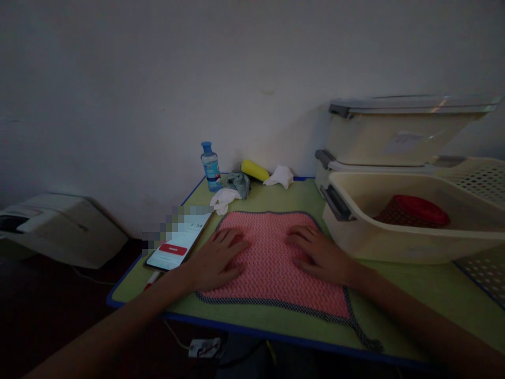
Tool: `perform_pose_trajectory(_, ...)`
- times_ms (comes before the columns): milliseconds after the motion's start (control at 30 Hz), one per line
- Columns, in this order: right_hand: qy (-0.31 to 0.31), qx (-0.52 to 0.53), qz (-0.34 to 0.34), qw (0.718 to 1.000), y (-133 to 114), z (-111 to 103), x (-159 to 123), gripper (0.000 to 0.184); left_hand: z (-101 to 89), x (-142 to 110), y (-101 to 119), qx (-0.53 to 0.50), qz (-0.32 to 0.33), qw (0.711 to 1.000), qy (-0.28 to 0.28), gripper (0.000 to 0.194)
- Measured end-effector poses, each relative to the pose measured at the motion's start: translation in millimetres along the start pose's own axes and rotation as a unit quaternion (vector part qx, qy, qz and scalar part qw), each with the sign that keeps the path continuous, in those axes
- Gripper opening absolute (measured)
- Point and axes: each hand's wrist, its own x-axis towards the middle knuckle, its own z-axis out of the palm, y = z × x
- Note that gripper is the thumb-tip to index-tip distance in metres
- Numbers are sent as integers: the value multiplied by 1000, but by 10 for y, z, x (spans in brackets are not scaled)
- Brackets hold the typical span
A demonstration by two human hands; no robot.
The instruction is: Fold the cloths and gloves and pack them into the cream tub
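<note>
Nearby, tabletop edge: blue rim around a green tabletop [284, 322]; a corded white object [204, 348] shows below it.
Border tail: the pink cloth [272, 263] has a dark, pale-flecked border that trails off in a frayed end at its near right corner.
Left hand [221, 260]: palm down on the cloth's left part, fingers open and loosely spread, gripping nothing.
Right hand [317, 255]: palm down on the right part, fingers open and slightly bent, also gripping nothing.
Cloth's progress: already opened out in a single spread on the tabletop, between and under the hands; its sides bow slightly. Whether more smoothing is left cannot be judged.
Phone [179, 242]: left of the cloth, lit; digits end in "54", the first unclear. The wording on its red button is too small to read.
Open bin [414, 246]: right of the cloth, cream with a grey handle, a red container [420, 210] inside.
White crumpled cloth [224, 200]: just beyond the pink one, near a grey-green bundle [238, 182].
Bottle [212, 169]: upright, blue label, brand illegible.
Far edge: a yellow object [254, 170] beside another white crumpled piece [280, 177].
Lidded box [374, 139]: behind the bin, its pale label unreadable.
</note>
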Motion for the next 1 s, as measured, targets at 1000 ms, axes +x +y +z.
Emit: perform_pose_trajectory(1000,28,-209,243,947,-215,-56,-1,22,93,-60,-34,34,-29,998,-32,61)
